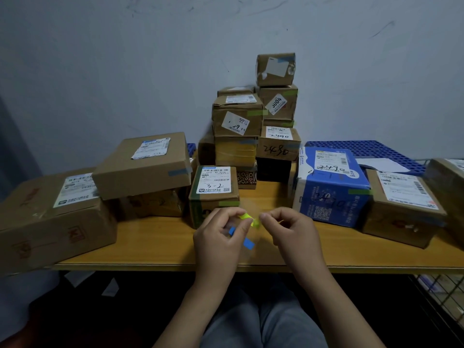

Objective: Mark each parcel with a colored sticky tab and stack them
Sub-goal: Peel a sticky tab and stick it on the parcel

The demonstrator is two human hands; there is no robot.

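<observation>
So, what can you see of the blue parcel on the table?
The blue parcel is a closed cardboard box with white print and a QR code on its front. A white shipping label lies on top; "2490" is handwritten there and on the front. A green tab sticks over its upper right edge. It stands on the wooden table, close beside a brown carton.

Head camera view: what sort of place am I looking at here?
Likely a small parcel sorting or pickup corner, though that's not certain. Labelled cardboard parcels with handwritten codes are stacked on a wooden table against a plain wall, and the left hand and right hand pinch coloured sticky tabs.
</observation>
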